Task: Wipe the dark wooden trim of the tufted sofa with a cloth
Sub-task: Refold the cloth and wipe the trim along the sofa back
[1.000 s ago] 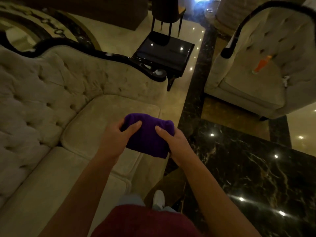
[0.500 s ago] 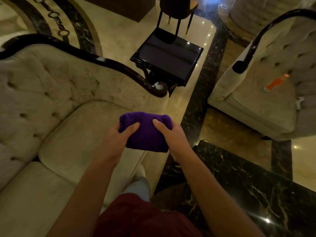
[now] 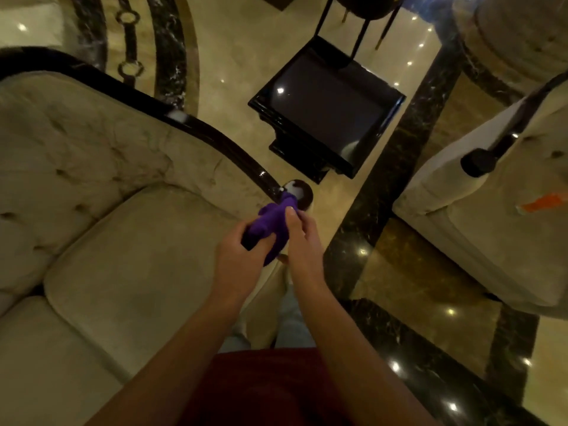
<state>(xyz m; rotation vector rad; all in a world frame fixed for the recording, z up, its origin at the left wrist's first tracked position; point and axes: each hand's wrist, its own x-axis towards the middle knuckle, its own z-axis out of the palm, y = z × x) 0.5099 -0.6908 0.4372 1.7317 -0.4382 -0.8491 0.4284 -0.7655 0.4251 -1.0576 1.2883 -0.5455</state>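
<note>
A purple cloth (image 3: 272, 224) is bunched between both my hands just in front of the sofa's arm end. My left hand (image 3: 238, 256) grips its lower part and my right hand (image 3: 302, 235) pinches its upper part. The cloth's tip reaches the round scroll (image 3: 302, 192) where the dark wooden trim (image 3: 215, 139) ends. That glossy trim runs along the top of the beige tufted sofa (image 3: 92, 167) from the far left down to the scroll.
A glossy black side table (image 3: 325, 112) stands just beyond the sofa arm. A second beige tufted sofa (image 3: 491, 216) with dark trim and an orange object (image 3: 544, 202) on it sits at right. Dark marble floor bands run between them.
I have stepped closer to the sofa's arm end. The cloth, held flat between both hands before, is now bunched up and its tip has reached the trim's scroll.
</note>
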